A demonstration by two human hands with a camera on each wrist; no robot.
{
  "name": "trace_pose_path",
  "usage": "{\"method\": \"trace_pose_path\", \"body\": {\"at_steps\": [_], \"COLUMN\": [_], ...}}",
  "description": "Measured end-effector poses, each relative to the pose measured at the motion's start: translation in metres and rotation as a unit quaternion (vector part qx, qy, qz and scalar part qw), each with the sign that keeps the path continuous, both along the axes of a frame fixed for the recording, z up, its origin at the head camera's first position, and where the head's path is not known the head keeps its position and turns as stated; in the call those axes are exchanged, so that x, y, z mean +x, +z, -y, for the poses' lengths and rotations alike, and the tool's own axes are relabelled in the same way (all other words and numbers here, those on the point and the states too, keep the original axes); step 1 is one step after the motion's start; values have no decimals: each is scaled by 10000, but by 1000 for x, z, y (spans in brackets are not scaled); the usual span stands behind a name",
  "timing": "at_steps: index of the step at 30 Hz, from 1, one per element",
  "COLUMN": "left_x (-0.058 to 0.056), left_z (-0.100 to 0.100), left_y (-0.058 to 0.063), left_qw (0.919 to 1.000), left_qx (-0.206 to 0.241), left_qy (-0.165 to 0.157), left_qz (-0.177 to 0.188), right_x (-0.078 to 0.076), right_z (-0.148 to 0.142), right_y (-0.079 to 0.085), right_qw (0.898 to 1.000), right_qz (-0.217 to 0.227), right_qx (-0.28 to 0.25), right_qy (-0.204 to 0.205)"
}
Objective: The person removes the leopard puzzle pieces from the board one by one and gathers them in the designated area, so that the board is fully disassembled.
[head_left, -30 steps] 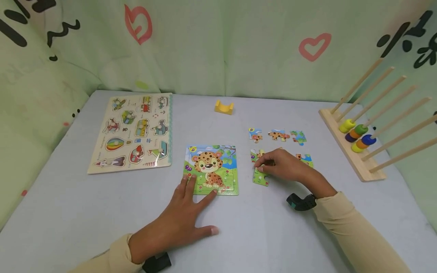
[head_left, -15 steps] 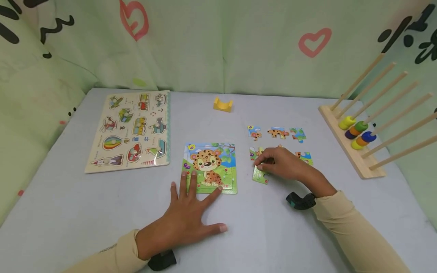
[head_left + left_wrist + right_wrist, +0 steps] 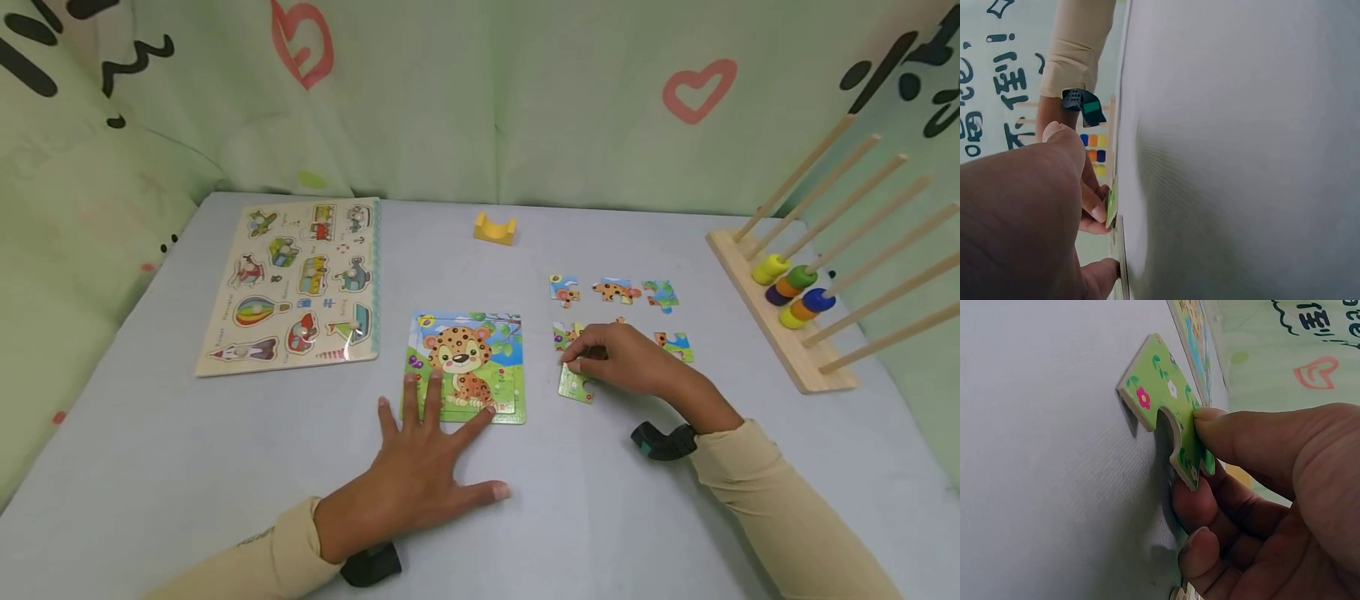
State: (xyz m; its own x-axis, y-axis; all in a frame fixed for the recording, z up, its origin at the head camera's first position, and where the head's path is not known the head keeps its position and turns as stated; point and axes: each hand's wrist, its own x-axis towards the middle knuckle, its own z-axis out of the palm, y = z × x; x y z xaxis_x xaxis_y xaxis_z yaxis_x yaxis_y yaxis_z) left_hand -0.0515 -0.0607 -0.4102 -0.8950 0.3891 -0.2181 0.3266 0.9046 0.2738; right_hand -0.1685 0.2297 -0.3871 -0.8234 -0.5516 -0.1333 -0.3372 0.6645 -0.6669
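Note:
A square leopard puzzle board (image 3: 501, 350) lies flat on the table in the head view. My left hand (image 3: 412, 483) rests its spread fingertips on the board's lower edge. To the right of the board, the thumb and fingers of my right hand (image 3: 626, 362) pinch a green jigsaw piece (image 3: 1163, 381) printed with flowers. The right wrist view shows this piece tilted, with a rounded notch in one side. Other jigsaw pieces (image 3: 615, 292) lie in rows just beyond the right hand, and that hand partly covers the nearer row.
A wooden peg puzzle (image 3: 288, 292) with vehicle shapes lies at the left. Near the back is a yellow arched block (image 3: 495, 229). On the right stands a wooden rack (image 3: 787, 333) with upright pegs and several coloured beads. A green curtain (image 3: 495, 100) hangs behind the table.
My left hand has slid slightly right along the board's lower edge, and its fingers have spread wider. The right hand keeps its pinch on the green piece in nearly the same place.

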Motion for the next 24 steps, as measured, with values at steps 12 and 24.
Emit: {"method": "trace_pose_path", "body": {"at_steps": [12,24], "left_x": [0,0], "left_z": [2,3], "left_y": [-1,-4], "left_qw": [9998,9997], "left_qx": [24,25], "left_qy": [-95,-186], "left_qz": [-169,-131], "right_x": [2,1], "right_z": [3,2], "right_y": [1,0], "right_qw": [9998,9996], "right_qz": [-53,-240], "right_qx": [85,143], "right_qy": [-146,-88]}}
